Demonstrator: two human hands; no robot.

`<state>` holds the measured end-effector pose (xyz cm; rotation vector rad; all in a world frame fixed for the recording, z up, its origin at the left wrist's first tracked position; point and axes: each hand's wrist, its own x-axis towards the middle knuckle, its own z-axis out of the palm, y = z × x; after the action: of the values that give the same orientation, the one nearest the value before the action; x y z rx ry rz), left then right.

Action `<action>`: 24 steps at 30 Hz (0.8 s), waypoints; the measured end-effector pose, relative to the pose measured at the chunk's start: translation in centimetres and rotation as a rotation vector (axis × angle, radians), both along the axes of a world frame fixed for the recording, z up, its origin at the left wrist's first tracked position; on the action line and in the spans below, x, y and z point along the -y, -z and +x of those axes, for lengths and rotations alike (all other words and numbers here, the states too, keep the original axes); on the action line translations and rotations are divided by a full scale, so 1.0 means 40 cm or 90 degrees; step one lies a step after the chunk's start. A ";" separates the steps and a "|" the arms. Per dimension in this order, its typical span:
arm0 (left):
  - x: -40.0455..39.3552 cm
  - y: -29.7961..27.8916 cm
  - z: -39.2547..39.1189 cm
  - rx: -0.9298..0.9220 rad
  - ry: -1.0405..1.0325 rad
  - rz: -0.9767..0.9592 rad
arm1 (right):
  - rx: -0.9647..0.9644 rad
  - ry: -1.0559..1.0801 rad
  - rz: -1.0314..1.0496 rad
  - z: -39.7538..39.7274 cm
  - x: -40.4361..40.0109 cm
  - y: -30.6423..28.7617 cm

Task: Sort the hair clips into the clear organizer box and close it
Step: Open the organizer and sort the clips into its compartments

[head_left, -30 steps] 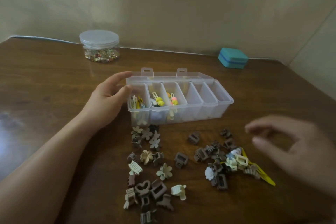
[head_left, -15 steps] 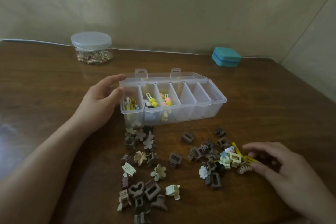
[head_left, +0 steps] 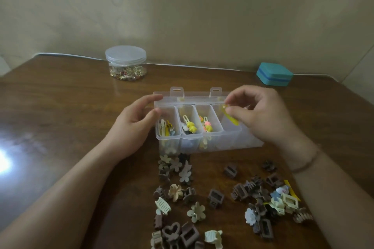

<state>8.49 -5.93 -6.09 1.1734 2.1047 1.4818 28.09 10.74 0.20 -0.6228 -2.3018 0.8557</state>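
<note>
Two bare forearms are observed, with no sleeves visible on either. The left hand (head_left: 132, 125) is seen without rings or bands. A thin bracelet (head_left: 306, 164) is worn at the wrist of the right hand (head_left: 263, 115); its detail cannot be made out

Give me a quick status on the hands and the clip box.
Left hand holds organizer box end. Right hand pinches yellow clip over fourth compartment. Lid open; loose clips remain on table. Nothing in the way.
</note>
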 end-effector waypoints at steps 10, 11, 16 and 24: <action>-0.005 0.006 0.001 -0.019 -0.018 0.012 | -0.054 0.063 0.110 0.069 -0.035 -0.005; -0.004 0.005 0.002 -0.023 -0.017 0.010 | -0.037 0.066 0.118 0.084 -0.044 -0.003; -0.004 0.007 0.003 -0.028 -0.018 0.013 | 0.196 -0.030 0.101 0.152 -0.071 -0.054; 0.000 0.010 0.001 -0.024 -0.005 0.008 | 0.620 -0.114 0.056 0.180 -0.061 -0.055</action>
<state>8.51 -5.92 -6.50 1.2081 2.1296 1.4886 35.30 13.17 2.38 -0.9446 -3.2818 0.5706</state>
